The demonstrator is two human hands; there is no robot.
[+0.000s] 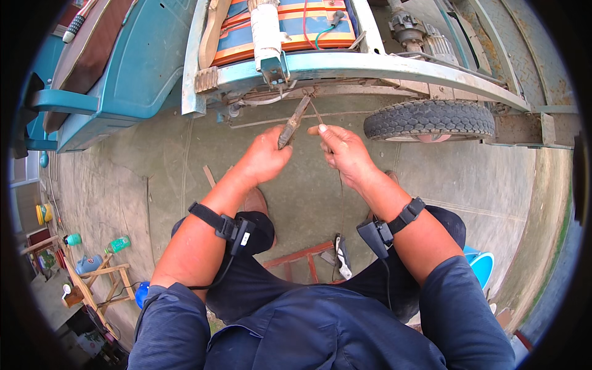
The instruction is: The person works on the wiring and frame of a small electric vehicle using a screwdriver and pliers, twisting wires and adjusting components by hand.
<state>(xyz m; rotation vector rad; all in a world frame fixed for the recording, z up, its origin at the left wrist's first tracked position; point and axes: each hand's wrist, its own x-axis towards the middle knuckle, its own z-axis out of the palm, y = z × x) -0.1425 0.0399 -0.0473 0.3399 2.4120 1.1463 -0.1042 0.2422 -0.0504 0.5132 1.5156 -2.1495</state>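
Note:
My left hand (268, 157) is closed around a worn, brownish long-handled tool (295, 122) with a dark end. The tool slants up and away toward the underside of a light-blue metal frame beam (345, 62). In my right hand (345, 151), thumb and forefinger pinch a thin rod (316, 113). Rod and tool converge just below the beam, where I cannot make out whether they join. Behind them, a bracket with a white-wrapped tube (266, 37) is fixed at the beam. What the tool's tip touches is too small to tell.
A tyre (430, 119) lies under the frame at right, with orange-and-blue batteries (296, 28) behind the beam. A blue vehicle body (139, 68) stands at left. Between my feet are a reddish metal frame (300, 258) and a white-and-dark object (343, 256). A wooden stand (92, 290) is at lower left.

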